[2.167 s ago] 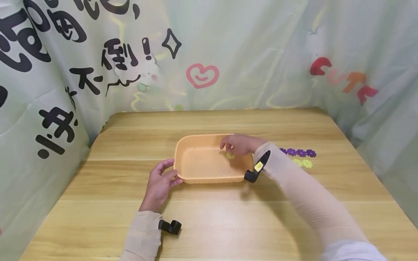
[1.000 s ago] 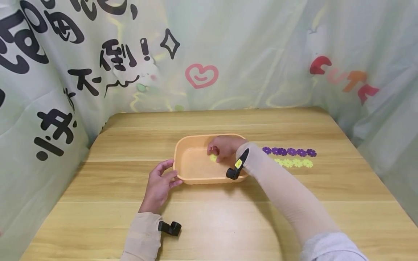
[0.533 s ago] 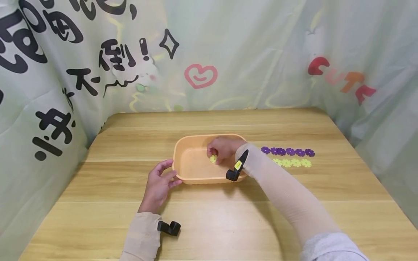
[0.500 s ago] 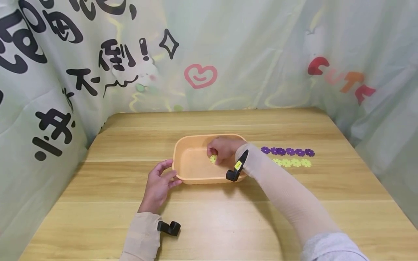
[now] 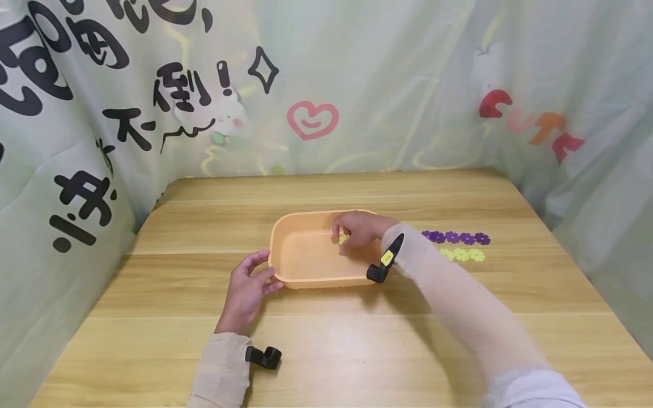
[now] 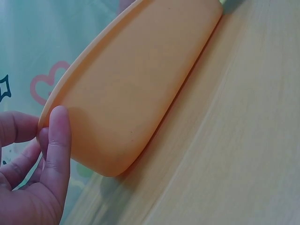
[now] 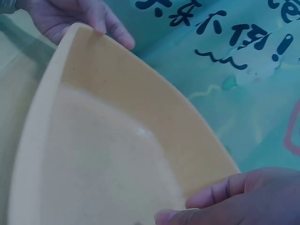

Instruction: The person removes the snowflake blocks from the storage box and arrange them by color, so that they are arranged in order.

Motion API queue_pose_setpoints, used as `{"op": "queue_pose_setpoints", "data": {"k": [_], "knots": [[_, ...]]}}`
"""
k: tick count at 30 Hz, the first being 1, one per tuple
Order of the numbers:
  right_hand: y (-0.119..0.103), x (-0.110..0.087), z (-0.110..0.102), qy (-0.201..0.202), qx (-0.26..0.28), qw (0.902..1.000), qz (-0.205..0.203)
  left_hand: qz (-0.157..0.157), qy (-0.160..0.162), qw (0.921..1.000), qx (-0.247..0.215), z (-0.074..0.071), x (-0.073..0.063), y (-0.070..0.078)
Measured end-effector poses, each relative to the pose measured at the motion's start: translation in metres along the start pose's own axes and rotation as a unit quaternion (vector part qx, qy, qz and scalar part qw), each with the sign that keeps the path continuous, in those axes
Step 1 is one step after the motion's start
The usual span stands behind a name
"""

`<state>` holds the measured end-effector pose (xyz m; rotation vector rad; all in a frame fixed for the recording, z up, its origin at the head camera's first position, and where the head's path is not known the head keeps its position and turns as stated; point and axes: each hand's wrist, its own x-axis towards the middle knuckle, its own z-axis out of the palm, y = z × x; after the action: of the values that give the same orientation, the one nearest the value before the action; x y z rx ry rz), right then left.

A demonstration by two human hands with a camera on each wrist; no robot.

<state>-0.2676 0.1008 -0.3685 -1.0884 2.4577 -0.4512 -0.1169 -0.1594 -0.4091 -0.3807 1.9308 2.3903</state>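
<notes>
An orange plastic basin (image 5: 306,258) sits on the wooden table. My left hand (image 5: 246,292) grips its left end; in the left wrist view the thumb lies on the basin's outer wall and the fingers are at the rim. Inside the basin's right half, my right hand (image 5: 361,229) pinches a yellow flower-shaped piece (image 5: 344,238) between thumb and fingers, raised above the floor. From the right wrist, the basin's inner floor (image 7: 93,159) shows no other pieces, and the flower is mostly hidden by the fingers.
Right of the basin lie a row of purple flower pieces (image 5: 452,237) and, nearer me, a row of yellow flower pieces (image 5: 461,255). My right forearm partly covers the left ends of both. A printed curtain (image 5: 388,102) surrounds the table (image 5: 326,345).
The right hand went left over the basin floor, then rose slightly and shifted right, with the yellow flower piece still pinched. The left hand keeps its grip on the basin.
</notes>
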Motion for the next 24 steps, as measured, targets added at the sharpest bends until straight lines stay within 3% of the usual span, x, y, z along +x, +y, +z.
{"op": "queue_pose_setpoints", "data": {"k": [8,24], "knots": [[0.002,-0.019,-0.016,0.038,0.034,0.9979,-0.040,0.002,0.001,1.0000,0.000,0.000,0.000,0.000],[0.024,-0.073,-0.036,0.101,0.097,0.9901,0.008,0.002,-0.001,1.0000,-0.001,0.000,0.001,-0.001]]}}
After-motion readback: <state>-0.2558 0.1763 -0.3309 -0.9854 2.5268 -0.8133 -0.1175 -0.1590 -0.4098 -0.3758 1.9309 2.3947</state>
